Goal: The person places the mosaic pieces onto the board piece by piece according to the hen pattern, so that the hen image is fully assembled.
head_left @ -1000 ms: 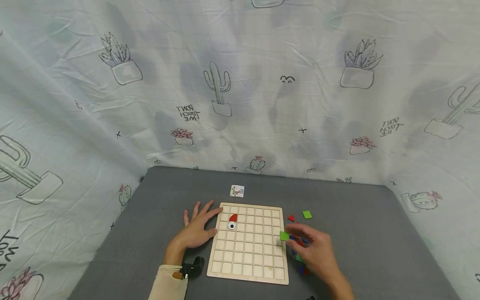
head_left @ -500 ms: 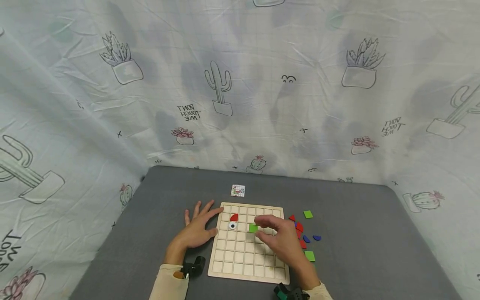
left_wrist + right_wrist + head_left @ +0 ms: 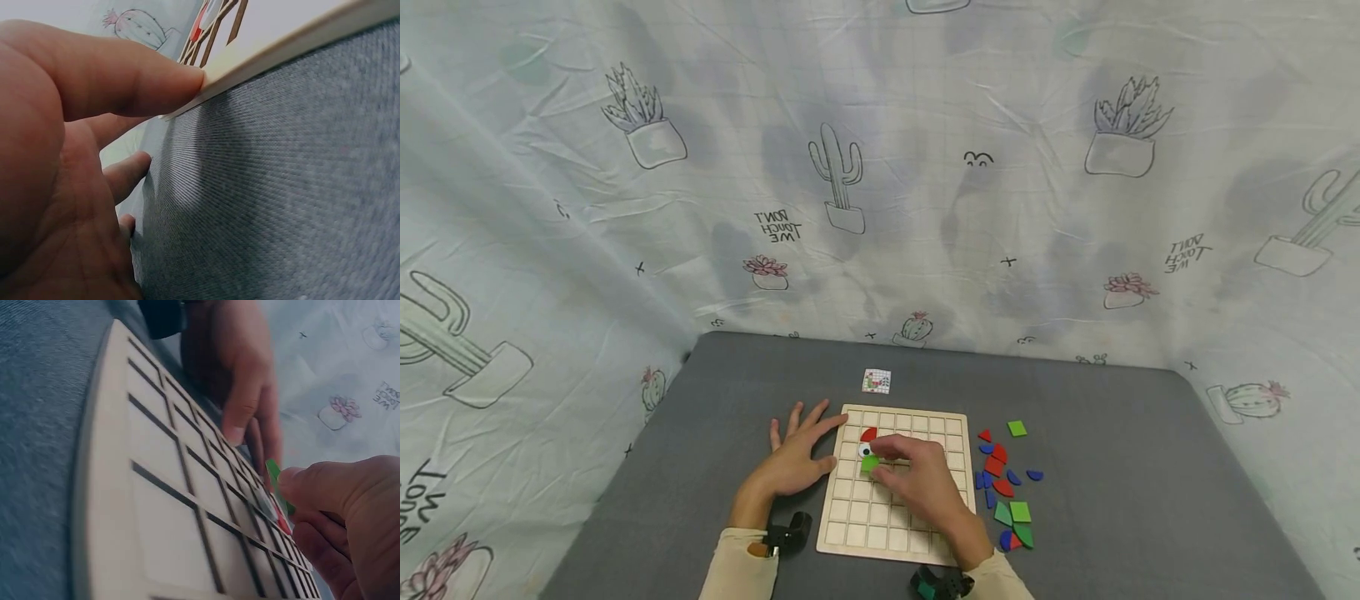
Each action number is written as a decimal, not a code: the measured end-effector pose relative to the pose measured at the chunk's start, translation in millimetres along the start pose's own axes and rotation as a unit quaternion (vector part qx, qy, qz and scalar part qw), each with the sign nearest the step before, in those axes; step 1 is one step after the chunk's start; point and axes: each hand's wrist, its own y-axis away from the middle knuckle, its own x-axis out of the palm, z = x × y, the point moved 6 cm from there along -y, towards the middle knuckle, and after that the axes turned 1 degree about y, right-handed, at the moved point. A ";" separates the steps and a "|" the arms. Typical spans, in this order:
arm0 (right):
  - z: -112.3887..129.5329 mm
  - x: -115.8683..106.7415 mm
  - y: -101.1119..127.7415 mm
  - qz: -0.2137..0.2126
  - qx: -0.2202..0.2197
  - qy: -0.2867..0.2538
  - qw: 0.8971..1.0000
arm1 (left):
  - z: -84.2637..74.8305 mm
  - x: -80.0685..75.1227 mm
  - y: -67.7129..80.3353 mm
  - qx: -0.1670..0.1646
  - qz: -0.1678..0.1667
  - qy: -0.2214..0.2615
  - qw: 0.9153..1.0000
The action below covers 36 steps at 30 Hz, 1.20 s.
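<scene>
The small card [image 3: 876, 381] behind the wooden board [image 3: 850, 525] is too small to read. The right hand [image 3: 917, 483] covers part of the green tile [image 3: 868, 464] and some board squares.

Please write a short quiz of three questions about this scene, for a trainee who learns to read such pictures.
1. True or false: the left hand lies flat on the grey table, fingers against the left edge of the wooden grid board.
2. What does the right hand pinch? A) a blue piece B) a green square piece C) the small card
3. On which side of the board does the heap of loose coloured pieces lie?

Key:
1. True.
2. B; it is held over the board just below the red piece and the eye piece.
3. On the right side.
</scene>
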 end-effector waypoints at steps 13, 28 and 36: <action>4.6 15.4 0.4 0.011 -0.014 0.048 0.999 | 0.6 -0.2 1.6 0.002 -0.001 0.006 1.000; 5.1 19.0 3.2 -0.003 -0.026 0.070 0.997 | 0.9 0.2 0.2 0.004 -0.001 -0.001 1.000; 6.0 6.5 9.3 -0.016 0.000 0.017 1.000 | 1.4 1.1 -0.1 0.005 -0.003 -0.002 1.000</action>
